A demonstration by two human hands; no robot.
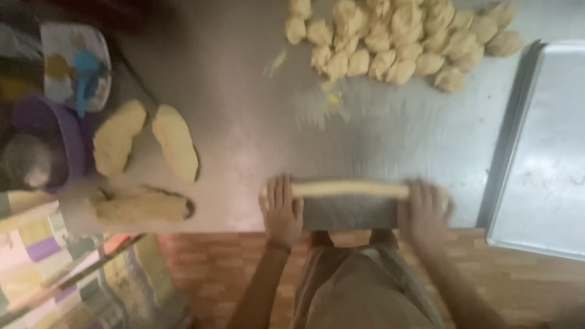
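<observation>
From the head camera, we press our flat left hand (281, 210) and blurred right hand (426, 210), neither clenched, onto a long pale dough rope (350, 188) near the steel table's (244, 140) front edge. Bare steel stretches ahead towards the heaped dough pieces (396, 39); a baking tray (542, 158) borders our right.

Near the front edge of the metal worktop (244, 146), the left hand (283, 210) and the right hand (425, 210) lie flat on the two ends of a long dough roll (350, 188), with a heap of dough pieces (396, 39) at the far edge.
</observation>
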